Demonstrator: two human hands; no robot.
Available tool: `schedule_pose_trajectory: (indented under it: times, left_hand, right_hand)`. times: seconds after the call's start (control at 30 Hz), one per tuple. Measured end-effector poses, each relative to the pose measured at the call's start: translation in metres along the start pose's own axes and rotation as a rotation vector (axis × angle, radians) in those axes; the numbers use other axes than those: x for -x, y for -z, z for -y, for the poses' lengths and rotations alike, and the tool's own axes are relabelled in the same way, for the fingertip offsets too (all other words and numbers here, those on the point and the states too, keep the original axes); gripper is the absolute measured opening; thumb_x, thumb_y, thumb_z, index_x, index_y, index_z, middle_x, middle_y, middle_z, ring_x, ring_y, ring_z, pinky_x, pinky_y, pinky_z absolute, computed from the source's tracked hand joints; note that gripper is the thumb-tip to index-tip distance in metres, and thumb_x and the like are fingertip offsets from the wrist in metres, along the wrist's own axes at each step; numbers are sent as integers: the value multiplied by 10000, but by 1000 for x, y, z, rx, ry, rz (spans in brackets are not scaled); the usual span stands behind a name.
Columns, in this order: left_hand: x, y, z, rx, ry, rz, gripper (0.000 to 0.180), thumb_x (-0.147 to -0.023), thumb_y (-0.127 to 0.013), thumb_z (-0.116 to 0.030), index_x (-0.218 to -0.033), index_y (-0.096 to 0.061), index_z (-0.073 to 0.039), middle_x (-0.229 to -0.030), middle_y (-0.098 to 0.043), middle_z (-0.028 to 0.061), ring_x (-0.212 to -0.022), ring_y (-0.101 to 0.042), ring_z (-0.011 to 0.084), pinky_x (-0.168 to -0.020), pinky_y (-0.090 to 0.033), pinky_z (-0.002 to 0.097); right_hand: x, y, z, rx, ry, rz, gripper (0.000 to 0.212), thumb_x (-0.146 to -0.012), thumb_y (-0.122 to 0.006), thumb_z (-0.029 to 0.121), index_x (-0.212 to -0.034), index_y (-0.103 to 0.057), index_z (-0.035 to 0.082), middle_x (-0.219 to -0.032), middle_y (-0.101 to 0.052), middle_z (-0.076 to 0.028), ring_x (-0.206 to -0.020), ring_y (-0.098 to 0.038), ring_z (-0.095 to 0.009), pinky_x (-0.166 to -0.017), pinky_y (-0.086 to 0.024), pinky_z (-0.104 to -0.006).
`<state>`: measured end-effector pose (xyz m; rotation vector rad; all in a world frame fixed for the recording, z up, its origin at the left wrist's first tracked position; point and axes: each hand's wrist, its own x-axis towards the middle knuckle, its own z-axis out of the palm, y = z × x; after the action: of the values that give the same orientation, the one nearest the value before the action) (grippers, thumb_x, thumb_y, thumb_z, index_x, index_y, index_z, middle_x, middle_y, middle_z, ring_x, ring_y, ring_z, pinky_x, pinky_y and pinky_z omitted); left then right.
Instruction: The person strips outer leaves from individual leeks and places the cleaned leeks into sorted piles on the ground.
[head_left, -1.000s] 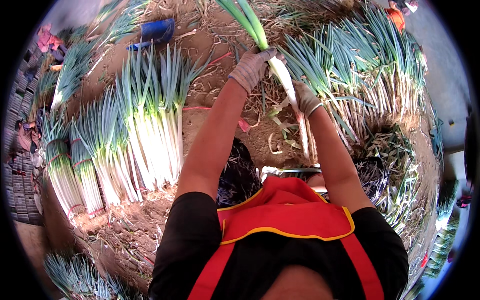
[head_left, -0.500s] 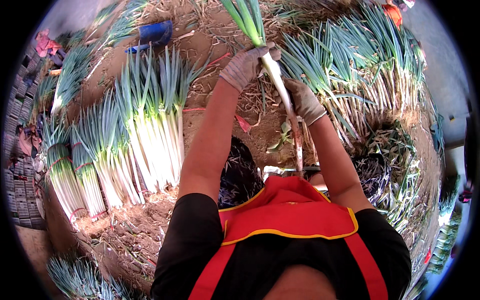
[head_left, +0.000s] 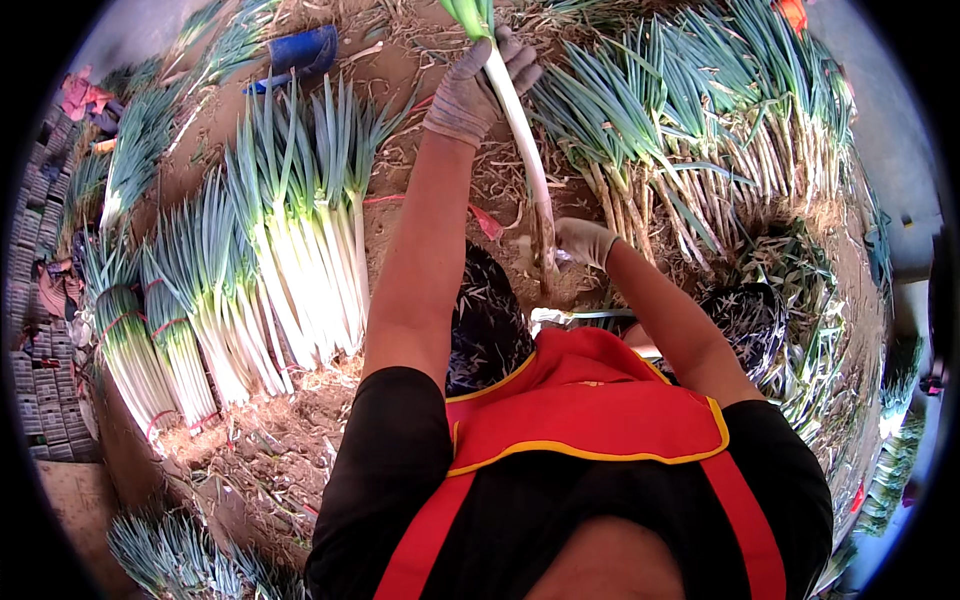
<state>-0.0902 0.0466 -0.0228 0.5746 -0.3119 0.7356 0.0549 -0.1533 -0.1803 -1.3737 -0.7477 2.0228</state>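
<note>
Two gloved hands and one long green onion (head_left: 515,120), the onion lying ahead of the red apron (head_left: 590,420) at a slant, leaves pointing away from the apron and base toward it. Left hand (head_left: 482,85), well ahead of the apron: thumb laid against the stalk just below the green leaves, fingers partly unfolded on its other side, the pale upper shaft held between. Right hand (head_left: 585,242), nearer the apron: fingers at the brown lower end of the same stalk; whether they pinch it or merely touch it cannot be told, this part being blurred. Left of the apron: tied bundles (head_left: 128,360) bound with red bands and, closer to it, a row of white-shanked onions (head_left: 290,270). Ahead and right of the apron: a broad row of brown-shanked onions (head_left: 690,140). Right of the apron: a heap of loose leaves (head_left: 800,350). Far ahead and left of the apron: a blue container (head_left: 303,52). Ahead and slightly left of the apron: a red scrap (head_left: 487,223) and dark patterned trousers (head_left: 490,330)
</note>
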Motion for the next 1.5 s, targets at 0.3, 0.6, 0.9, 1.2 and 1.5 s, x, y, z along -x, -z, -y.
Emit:
schedule_pose_trajectory:
  times: [0.3, 0.6, 0.9, 1.2, 1.5]
  left_hand:
    - [0, 33, -46, 91, -138, -72, 290, -863, -691, -226, -1062, -564, -57, -899, -593, 25, -811, -595, 179, -691, -525, 385]
    - [0, 57, -36, -52, -324, -314, 244, -861, -690, -271, -1023, -608, -107, -831, -608, 26, -643, -567, 154, -569, -527, 311]
    - [-8, 9, -17, -539, -189, -484, 267, -907, -636, -201, -1087, -478, -83, -870, -591, 88, -765, -618, 263, -667, -560, 430]
    - [-8, 27, 2, -171, -39, -888, 188, -931, -605, -177, -936, -450, -69, -747, -529, 68, -533, -466, 144, -440, -457, 304]
    - [3, 46, 0, -252, -130, -866, 65, -913, -560, -111, -942, -506, -92, -677, -495, 52, -550, -486, 169, -433, -435, 326]
  right_hand:
    - [27, 63, -179, 1410, -307, -141, 474, -892, -461, 422, -1037, -691, 34, -1092, -648, -227, -1038, -625, -363, -903, -484, -434]
    - [52, 58, -53, 214, 277, -288, 370, -967, -515, 261, -1223, -558, -4, -1013, -646, -122, -861, -627, -199, -764, -519, -321]
    - [94, -25, 5, -579, 192, 293, 514, -979, -486, 420, -1328, -473, 44, -803, -562, -2, -527, -407, -63, -459, -345, -237]
    - [91, -102, 75, -296, 406, -88, 458, -950, -505, 509, -1159, -570, 106, -640, -402, 61, -473, -321, -36, -420, -232, -193]
    - [123, -128, 61, -164, 515, -262, 259, -975, -520, 268, -1144, -568, 77, -636, -421, 48, -436, -358, -59, -375, -266, -208]
